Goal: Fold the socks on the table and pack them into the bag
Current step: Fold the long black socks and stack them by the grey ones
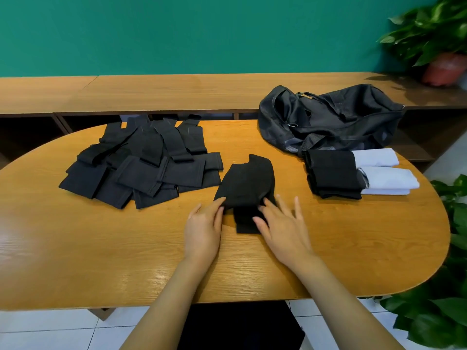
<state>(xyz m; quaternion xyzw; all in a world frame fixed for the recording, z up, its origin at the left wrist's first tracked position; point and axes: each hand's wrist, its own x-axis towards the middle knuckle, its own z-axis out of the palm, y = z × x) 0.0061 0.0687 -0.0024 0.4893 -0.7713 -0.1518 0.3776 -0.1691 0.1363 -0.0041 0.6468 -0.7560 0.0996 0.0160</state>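
A black sock (249, 181) lies mid-table, its far part doubled over a lower layer that sticks out toward me. My left hand (203, 229) pinches the fold's left corner between thumb and fingers. My right hand (283, 223) rests on the sock's right side with straight, spread fingers, the thumb on the lower layer. A heap of several unfolded black socks (141, 168) lies to the left. Folded black socks (333, 174) and folded white socks (386, 181) are stacked at the right. Behind them the black bag (331, 117) lies slumped on its side.
The oval wooden table (101, 248) has bare wood in front of my hands. A long wooden shelf (164, 92) runs along the green wall behind. A potted plant (439, 46) stands at the back right, and more leaves (439, 311) crowd the table's right end.
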